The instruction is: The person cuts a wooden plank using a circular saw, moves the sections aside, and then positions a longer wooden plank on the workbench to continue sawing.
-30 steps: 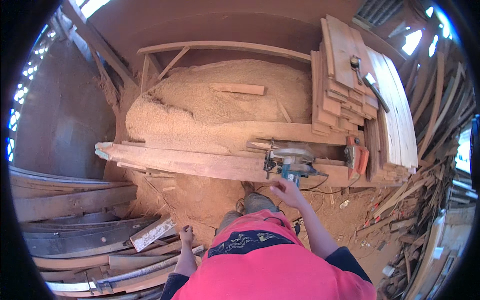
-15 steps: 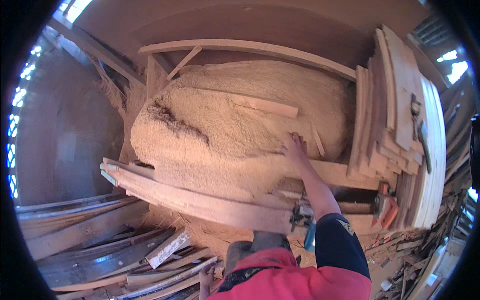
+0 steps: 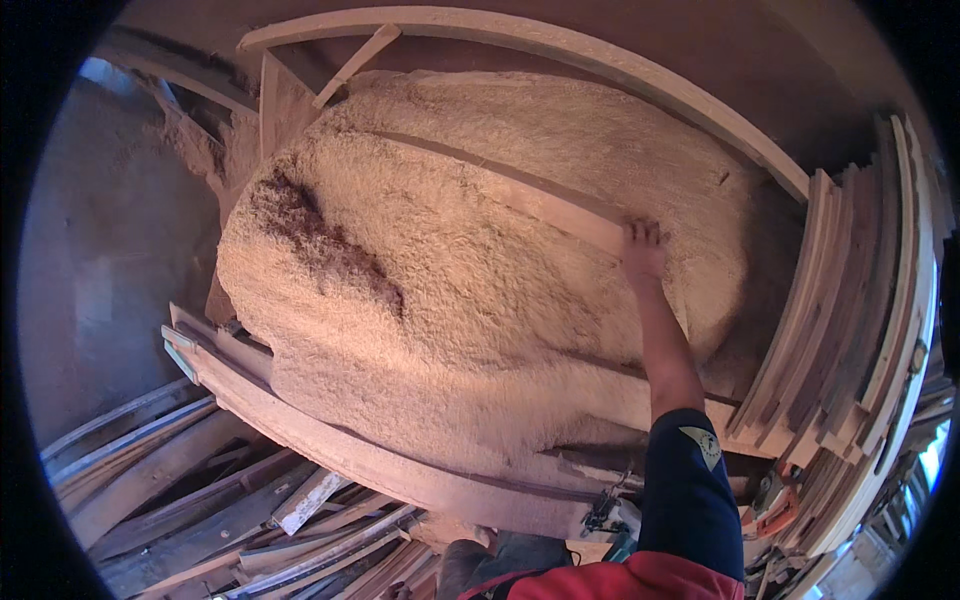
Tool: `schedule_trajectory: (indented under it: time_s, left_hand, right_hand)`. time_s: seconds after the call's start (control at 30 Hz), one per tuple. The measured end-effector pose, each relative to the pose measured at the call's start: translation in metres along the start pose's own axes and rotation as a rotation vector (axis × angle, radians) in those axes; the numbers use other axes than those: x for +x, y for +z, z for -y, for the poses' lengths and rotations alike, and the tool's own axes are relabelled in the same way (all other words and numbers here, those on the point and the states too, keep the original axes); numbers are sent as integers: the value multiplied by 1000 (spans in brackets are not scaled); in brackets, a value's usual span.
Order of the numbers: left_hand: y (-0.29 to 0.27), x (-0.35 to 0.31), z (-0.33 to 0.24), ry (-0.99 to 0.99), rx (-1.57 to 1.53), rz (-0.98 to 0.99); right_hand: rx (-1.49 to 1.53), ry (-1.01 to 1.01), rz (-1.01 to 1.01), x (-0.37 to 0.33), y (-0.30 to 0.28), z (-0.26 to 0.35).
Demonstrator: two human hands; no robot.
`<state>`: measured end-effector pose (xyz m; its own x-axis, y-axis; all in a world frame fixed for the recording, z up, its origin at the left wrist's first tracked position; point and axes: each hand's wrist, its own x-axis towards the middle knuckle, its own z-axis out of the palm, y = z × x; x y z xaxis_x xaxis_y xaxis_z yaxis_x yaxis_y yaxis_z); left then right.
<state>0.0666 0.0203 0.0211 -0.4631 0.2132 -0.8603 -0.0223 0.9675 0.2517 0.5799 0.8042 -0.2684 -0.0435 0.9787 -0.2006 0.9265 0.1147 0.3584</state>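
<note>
Board (image 3: 560, 213), wooden: is laid slantwise on the sawdust heap (image 3: 480, 280), toward its far edge; right end is touched by the right hand (image 3: 643, 252), fingers bent; whether clamped cannot be told.

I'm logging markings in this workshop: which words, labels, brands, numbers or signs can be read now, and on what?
No words or numbers can be read.
Dark right sleeve: a pale emblem, too small to make out.
Saw, partly hidden: no legible marking.
Board at the right hand: no lettering visible.
</note>
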Motion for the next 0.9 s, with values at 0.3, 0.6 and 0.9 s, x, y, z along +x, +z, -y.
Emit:
schedule_trajectory:
  time_s: [0.3,0.6,0.9]
  left_hand:
    - [10,37,-44,128,-49,-51]
    - [22,63,-156,495,1,-115]
    - [65,125,-359,690,-341,368]
  right_hand:
    - [76,-130,-138,-20,-31,5]
    - [333,-224,217,-127,-291,39]
    - [1010,264,810,-306,-476,2]
